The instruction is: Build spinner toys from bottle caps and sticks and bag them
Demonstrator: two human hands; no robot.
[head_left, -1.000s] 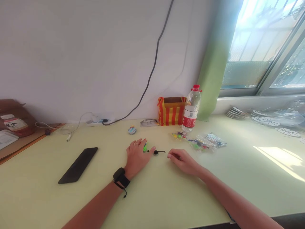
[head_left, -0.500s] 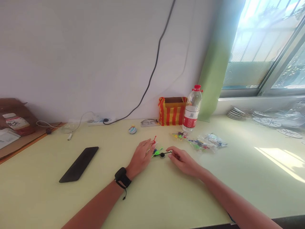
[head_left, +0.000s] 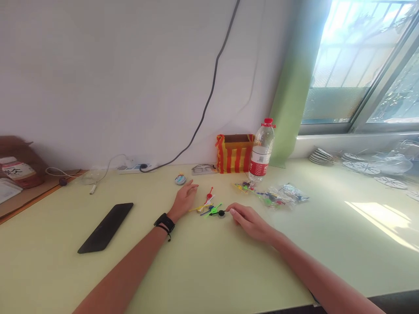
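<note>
My right hand [head_left: 247, 219] pinches one end of a black plastic arrow pointer [head_left: 221, 213], which has a round disc at its middle and lies low over the table. To its left lie more pointers in a loose cluster: a green arrow [head_left: 214, 210], a red arrow [head_left: 209, 196], and blue, white and yellow ones partly overlapping. My left hand [head_left: 183, 200] holds nothing, its fingers loosely extended to the left of the cluster. A small round tin [head_left: 180, 179] sits just beyond its fingertips.
Clear bags of coloured pieces [head_left: 279, 196] lie to the right, before a water bottle [head_left: 261, 152] and a striped box [head_left: 235, 155]. A black phone-like slab [head_left: 106, 227] is at left. Eyeglasses [head_left: 203, 168] rest by the wall. Printed discs [head_left: 362, 167] lie far right.
My left hand has moved left and away from the pointers, uncovering the red, white and yellow ones. My right hand stays at the black arrow's end. The view has shifted slightly.
</note>
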